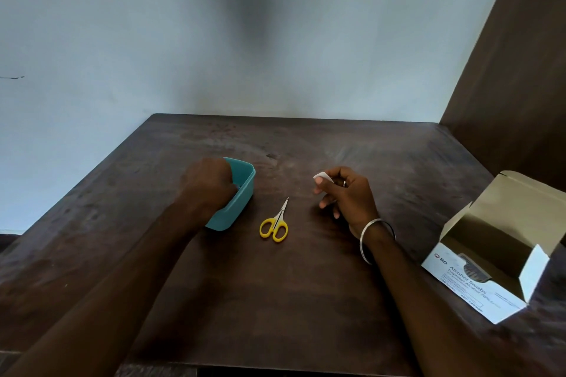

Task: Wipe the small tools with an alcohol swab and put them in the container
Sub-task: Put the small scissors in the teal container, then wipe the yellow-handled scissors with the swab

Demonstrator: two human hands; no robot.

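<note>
Dark brown wood fills the lower half of the frame as a table (306,285), set against a pale blue-grey wall with a brown panel rising at the upper right. Left of centre stands a teal plastic container (242,196); the left hand (208,185) reaches down into it with the fingers hidden inside, so whether they grasp anything cannot be told. Just right of the container, near the middle of the frame, small yellow-handled scissors (275,222) lie flat with blades closed, tip pointing away. Further right, the right hand (346,196) hovers over the table, pinching a white alcohol swab (322,176) between thumb and fingertips; a metal bangle (372,239) circles its wrist. At the right edge sits an open white swab box (477,281).
</note>
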